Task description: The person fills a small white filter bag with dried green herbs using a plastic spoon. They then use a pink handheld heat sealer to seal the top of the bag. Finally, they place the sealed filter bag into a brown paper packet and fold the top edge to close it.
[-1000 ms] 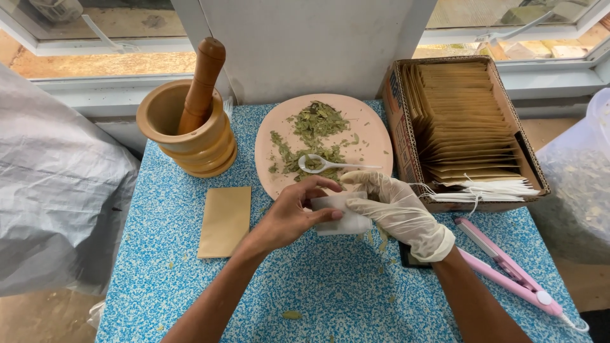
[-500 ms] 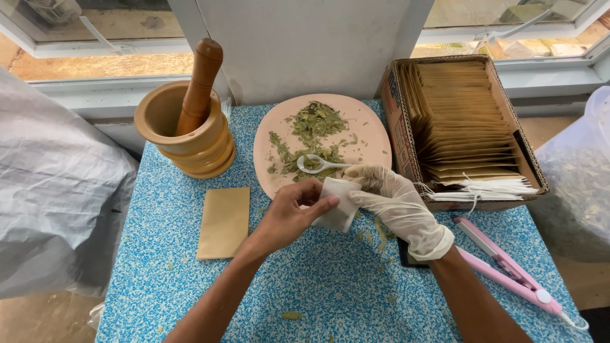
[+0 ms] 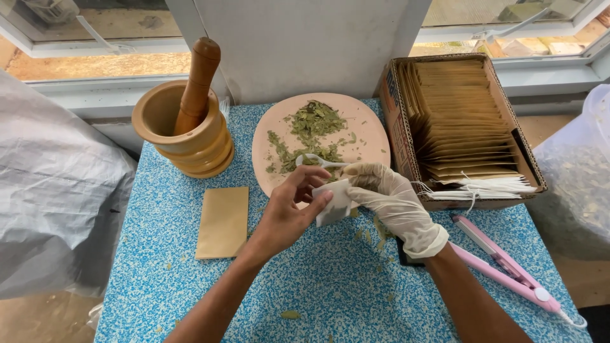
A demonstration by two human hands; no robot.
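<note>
Lifted, both hands (image 3: 343,203) hold white sachet (image 3: 332,202).

blue speckled table (image 3: 190,279) — white glove (image 3: 397,206)

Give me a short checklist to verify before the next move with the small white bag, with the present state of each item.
1. Bag held by both hands: ok; bare left hand and gloved right hand both pinch it.
2. Bag mouth open: cannot tell; the fingers hide it.
3. Leaves ready on the plate: ok.
4. Spoon within reach: ok; it lies on the plate beside the hands.
5. Table tidy: not ok; leaf bits are scattered under the hands.
6. Pink sealer nearby: ok; it lies right of the right arm.
</note>
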